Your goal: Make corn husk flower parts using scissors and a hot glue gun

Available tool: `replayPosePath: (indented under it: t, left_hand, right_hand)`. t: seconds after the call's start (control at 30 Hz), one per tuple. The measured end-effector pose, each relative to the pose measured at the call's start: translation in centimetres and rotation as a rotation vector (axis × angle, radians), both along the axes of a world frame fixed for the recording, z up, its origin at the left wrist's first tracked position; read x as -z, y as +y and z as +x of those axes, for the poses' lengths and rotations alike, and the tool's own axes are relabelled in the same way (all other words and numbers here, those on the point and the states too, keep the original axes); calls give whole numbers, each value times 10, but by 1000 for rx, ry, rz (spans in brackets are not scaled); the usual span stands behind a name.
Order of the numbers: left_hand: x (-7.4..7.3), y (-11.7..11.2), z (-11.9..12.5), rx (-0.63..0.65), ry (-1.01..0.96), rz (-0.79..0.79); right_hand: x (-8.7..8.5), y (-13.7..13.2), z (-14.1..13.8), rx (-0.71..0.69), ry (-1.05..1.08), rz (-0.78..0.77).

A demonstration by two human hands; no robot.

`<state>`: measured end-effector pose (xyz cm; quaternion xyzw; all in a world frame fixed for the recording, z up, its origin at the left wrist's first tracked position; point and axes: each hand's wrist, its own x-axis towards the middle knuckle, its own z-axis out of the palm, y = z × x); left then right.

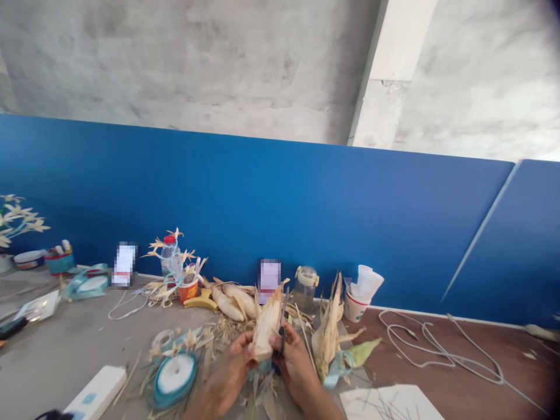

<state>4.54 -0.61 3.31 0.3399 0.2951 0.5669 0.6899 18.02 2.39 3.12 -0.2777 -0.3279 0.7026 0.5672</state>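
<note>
Head view shows a pale, dry corn husk held up between both hands above the bench, directly in front of the person. Its long axis runs nearly upright in the view, leaning slightly right, with the wider end low and the narrower end pointing toward the blue partition. The left hand pinches the lower left edge between thumb and fingers. The right hand is closed around dark scissors, its thumb at the husk's lower right edge; both hands are about equally near. The scissors stand just right of the husk, roughly parallel to it, blades upward rather than across it. Blur hides whether the blades are parted or touch the husk. A ribbon roll lies left of the left hand.
</note>
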Motion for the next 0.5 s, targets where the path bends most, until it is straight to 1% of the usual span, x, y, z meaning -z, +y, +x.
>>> replayPosePath:
  t: [0.07, 0.23, 0.3, 0.37, 0.5]
  left_hand:
    - [0, -2, 5, 2, -27, -53]
    - [5, 3, 10, -164, -42, -84]
    - [6, 5, 9, -194, -64, -101]
    - [6, 5, 7, -186, -118, -132]
    - [5, 3, 6, -122, -245, -214]
  right_hand:
    - [4, 2, 0, 57, 28, -3]
    - [13, 7, -6, 141, 43, 40]
    - [14, 8, -9, 139, 32, 59]
    - [15, 8, -13, 121, 39, 52]
    - [18, 12, -17, 109, 84, 24]
